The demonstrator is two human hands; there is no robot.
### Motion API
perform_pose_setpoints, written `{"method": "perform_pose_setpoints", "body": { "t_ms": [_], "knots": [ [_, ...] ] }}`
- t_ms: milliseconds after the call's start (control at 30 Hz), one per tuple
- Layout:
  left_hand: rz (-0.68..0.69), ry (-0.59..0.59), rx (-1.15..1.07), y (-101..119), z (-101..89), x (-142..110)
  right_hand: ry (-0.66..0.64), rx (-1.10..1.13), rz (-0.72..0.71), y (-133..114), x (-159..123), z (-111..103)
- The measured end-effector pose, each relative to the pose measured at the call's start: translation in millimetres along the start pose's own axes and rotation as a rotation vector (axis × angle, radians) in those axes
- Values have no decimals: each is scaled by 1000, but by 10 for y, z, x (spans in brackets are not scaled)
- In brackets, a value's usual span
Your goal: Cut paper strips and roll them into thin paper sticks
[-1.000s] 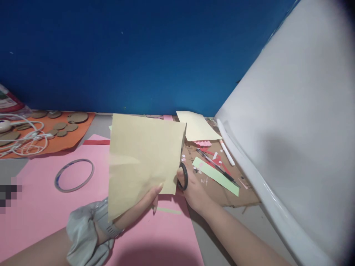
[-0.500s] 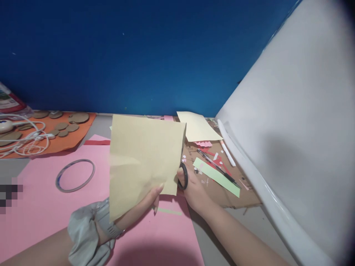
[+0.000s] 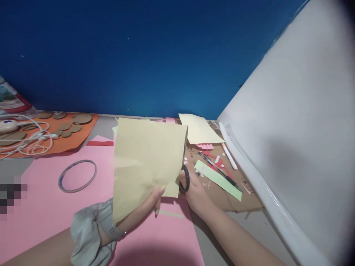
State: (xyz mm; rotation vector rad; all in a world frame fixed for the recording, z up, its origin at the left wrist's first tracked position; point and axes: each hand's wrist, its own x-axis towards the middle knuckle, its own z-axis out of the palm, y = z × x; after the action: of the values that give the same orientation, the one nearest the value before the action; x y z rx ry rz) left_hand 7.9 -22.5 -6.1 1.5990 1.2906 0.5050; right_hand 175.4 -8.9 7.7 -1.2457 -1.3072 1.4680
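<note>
A pale yellow sheet of paper (image 3: 149,155) is held up over the pink paper, its lower part gripped by my left hand (image 3: 155,197). The thumb lies on the front of the sheet; most of the other fingers are hidden behind it. At the sheet's right edge my right hand (image 3: 194,190) is closed on a pair of scissors (image 3: 186,179), with the thumb through a black handle loop. The blades run up along that edge and are mostly hidden by the paper. On my left wrist are a watch strap and a grey-green scrunchie (image 3: 88,232).
Large pink paper (image 3: 44,207) carries a roll of tape (image 3: 62,179). At left, cardboard ovals (image 3: 81,118) and a white cable (image 3: 36,138) lie on orange paper (image 3: 69,140). Cardboard (image 3: 227,201) at right bears a green strip (image 3: 219,181), a pen (image 3: 222,171), scraps and another yellow sheet (image 3: 201,129).
The whole view has shifted slightly, so things appear a little further right and lower. The yellow sheet has turned slightly; both hands keep their holds.
</note>
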Motion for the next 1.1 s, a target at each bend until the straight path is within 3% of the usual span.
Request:
{"method": "perform_pose_setpoints", "body": {
  "t_ms": [767, 1100],
  "knots": [
    [-18, -7, 25, 8, 0, -19, -8, 156, 64, 13, 18, 36],
    [1, 1, 15, 71, -31, -27, 9, 91, 29, 67, 6, 14]
  ]
}}
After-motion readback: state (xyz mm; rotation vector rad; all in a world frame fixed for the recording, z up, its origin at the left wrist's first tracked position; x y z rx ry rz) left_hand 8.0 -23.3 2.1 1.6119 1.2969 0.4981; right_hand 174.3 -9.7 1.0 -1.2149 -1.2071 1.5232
